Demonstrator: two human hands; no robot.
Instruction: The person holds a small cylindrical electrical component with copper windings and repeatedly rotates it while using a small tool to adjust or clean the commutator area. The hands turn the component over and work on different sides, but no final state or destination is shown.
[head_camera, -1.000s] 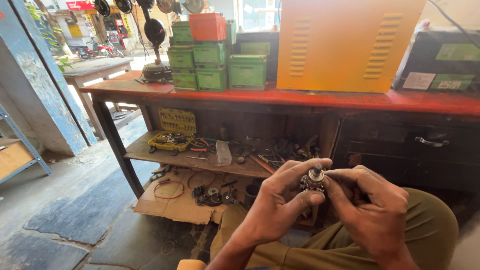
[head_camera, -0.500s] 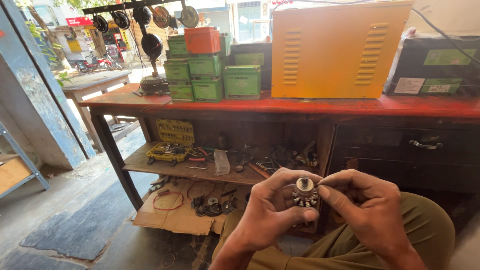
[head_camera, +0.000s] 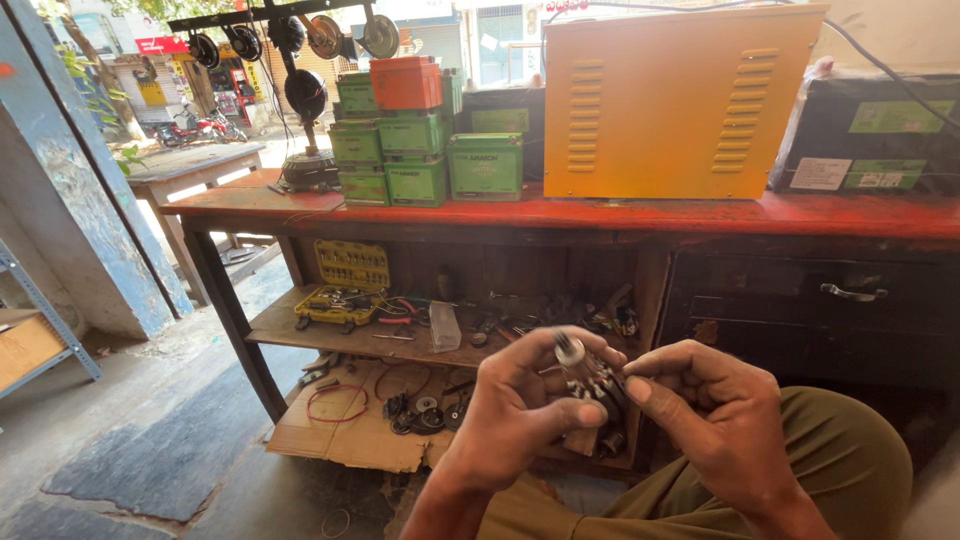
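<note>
Both hands work 1 small metal part (head_camera: 590, 385) held over the lap. The left hand (head_camera: 520, 415) pinches it between thumb and curled fingers; the right hand (head_camera: 715, 420) grips its other side, fingers pressed together. The part looks whole, with a round silver cap at its top, tilted toward the left hand. Whether it is being taken apart or put together cannot be told. Beyond the hands stands a red workbench (head_camera: 650, 212) with loose tools (head_camera: 345, 305) on its lower shelf.

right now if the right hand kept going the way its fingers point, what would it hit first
Its fingers point left toward the small metal part held between both hands, so the right hand would press into that first, then the left hand just behind it. Depth is hard to judge.
</note>
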